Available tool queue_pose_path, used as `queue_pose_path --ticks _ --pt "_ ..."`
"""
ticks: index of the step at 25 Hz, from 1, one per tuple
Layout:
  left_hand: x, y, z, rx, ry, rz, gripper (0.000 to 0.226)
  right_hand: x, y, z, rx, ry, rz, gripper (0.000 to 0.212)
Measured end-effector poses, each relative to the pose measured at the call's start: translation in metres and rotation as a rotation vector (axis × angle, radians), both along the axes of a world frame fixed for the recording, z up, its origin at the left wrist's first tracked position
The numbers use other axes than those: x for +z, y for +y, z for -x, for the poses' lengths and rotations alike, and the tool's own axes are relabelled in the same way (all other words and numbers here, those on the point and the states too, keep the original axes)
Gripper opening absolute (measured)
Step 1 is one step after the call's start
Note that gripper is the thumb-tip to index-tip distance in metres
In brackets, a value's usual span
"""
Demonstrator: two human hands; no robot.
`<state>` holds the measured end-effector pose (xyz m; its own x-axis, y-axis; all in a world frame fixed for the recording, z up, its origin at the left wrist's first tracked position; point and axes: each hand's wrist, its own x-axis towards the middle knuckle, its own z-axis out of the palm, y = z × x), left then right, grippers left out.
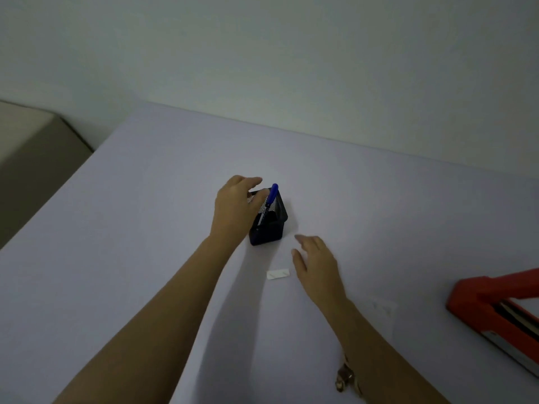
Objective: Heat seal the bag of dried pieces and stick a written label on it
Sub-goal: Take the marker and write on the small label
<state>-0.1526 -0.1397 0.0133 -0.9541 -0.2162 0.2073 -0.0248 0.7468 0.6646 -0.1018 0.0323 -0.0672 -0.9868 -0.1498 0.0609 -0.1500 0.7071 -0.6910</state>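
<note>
A black mesh pen holder (269, 228) stands in the middle of the pale table (145, 228) with a blue pen (271, 199) leaning in it. My left hand (236, 205) rests over the holder's left rim, fingers spread and curled above it, closed on nothing I can see. My right hand (316, 263) hovers open to the right of a small white label (277, 274) lying flat on the table. A red heat sealer (495, 304) sits at the right edge, its arm raised. A faint clear bag (382, 307) lies flat between my right arm and the sealer. Some dried pieces (345, 374) lie beside my right forearm.
The table's far edge meets a plain wall (291, 68). A beige piece of furniture (35, 147) stands beyond the table's left edge.
</note>
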Motion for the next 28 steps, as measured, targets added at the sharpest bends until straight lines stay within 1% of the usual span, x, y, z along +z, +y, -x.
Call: queue_pose_path --ticks 2,3,6,8,9,11,14,15,17,19,20,21,22,25,27,28 --pt "-0.008 0.001 0.018 -0.052 -0.138 0.027 0.038 0.012 -0.004 0.013 -0.017 0.109 0.043 0.048" --pt "-0.012 0.002 0.023 -0.064 -0.169 0.038 0.039 0.018 -0.006 0.019 0.034 0.156 0.021 0.054" --pt "-0.021 0.007 0.03 -0.068 -0.175 0.057 0.034 0.022 -0.012 0.029 0.248 0.228 -0.139 0.06" --pt "-0.023 0.01 0.031 -0.049 -0.182 0.021 0.028 0.018 -0.013 0.028 0.314 0.235 -0.209 0.065" --pt "-0.022 0.011 0.031 -0.034 -0.189 -0.016 0.026 0.017 -0.013 0.026 0.321 0.239 -0.205 0.065" --pt "-0.011 0.012 0.028 -0.003 -0.19 -0.134 0.022 0.02 -0.012 0.023 0.292 0.215 -0.13 0.06" --pt "0.026 0.008 0.02 0.05 -0.126 -0.311 0.015 0.043 -0.01 0.025 0.154 0.163 0.046 0.052" --pt "0.041 0.004 0.017 0.055 -0.094 -0.348 0.014 0.055 -0.013 0.026 0.107 0.132 0.114 0.049" --pt "0.07 -0.003 0.008 0.02 -0.054 -0.43 0.014 0.086 -0.02 0.028 0.08 -0.021 0.275 0.045" --pt "0.093 -0.007 -0.004 -0.057 -0.067 -0.547 0.018 0.119 -0.026 0.027 0.148 -0.195 0.413 0.041" --pt "0.098 -0.009 -0.01 -0.091 -0.098 -0.604 0.019 0.13 -0.029 0.026 0.192 -0.247 0.451 0.035" --pt "0.103 -0.01 -0.017 -0.117 -0.132 -0.662 0.019 0.142 -0.03 0.021 0.225 -0.273 0.475 0.028" --pt "0.105 -0.01 -0.026 -0.134 -0.171 -0.735 0.018 0.15 -0.03 0.015 0.239 -0.297 0.49 0.026" --pt "0.1 -0.008 -0.049 -0.154 -0.281 -0.941 0.014 0.158 -0.026 -0.008 0.221 -0.395 0.5 0.034" --pt "0.094 -0.005 -0.063 -0.138 -0.301 -0.994 0.012 0.159 -0.021 -0.024 0.221 -0.512 0.548 0.035" --pt "0.091 -0.003 -0.069 -0.102 -0.282 -1.022 0.012 0.158 -0.018 -0.031 0.225 -0.576 0.562 0.035"
